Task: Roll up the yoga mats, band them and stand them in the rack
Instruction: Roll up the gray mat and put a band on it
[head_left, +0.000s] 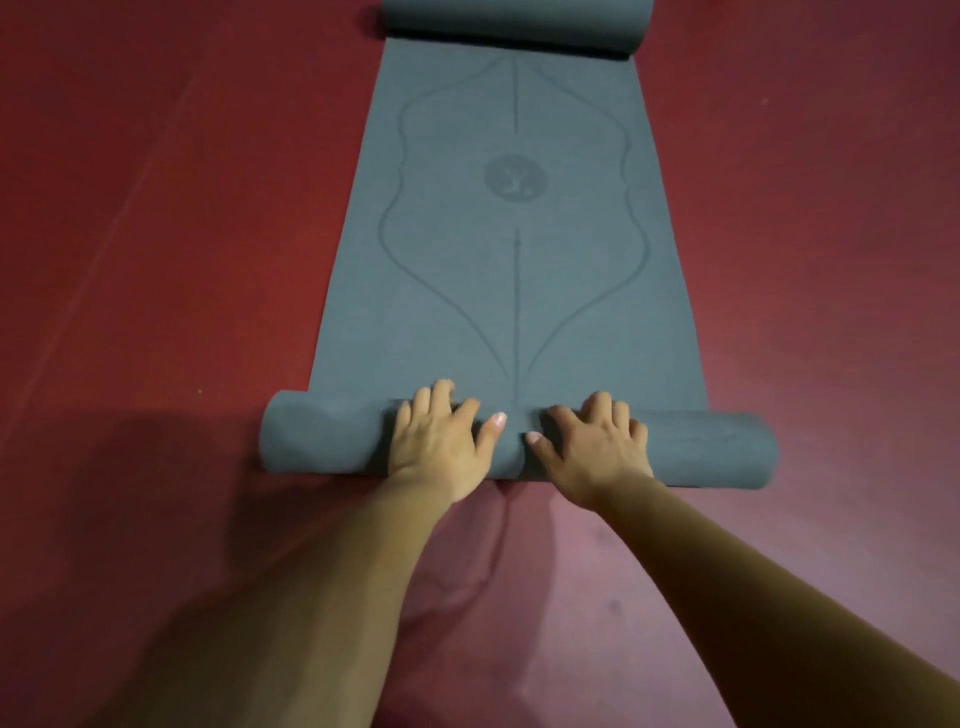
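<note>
Red floor (156, 234) passable on both sides of the yoga mat (514, 291); flat stretch free between far roll (514, 23) and near roll (701, 447), whose middle is taken by left hand (436, 441) and right hand (592, 449), ends uncovered.

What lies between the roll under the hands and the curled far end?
In the head view, flat mat, printed with a round emblem and curved lines, separates near roll from far curl.

We look down at what seems to be a yoga or exercise studio. A wide, dark red floor (156, 208) with a smooth, matte covering fills the view on every side. On it lies a grey-blue yoga mat (597, 291), printed with alignment lines (516, 312) and a round emblem (516, 175), rolled at its near and far ends.
</note>
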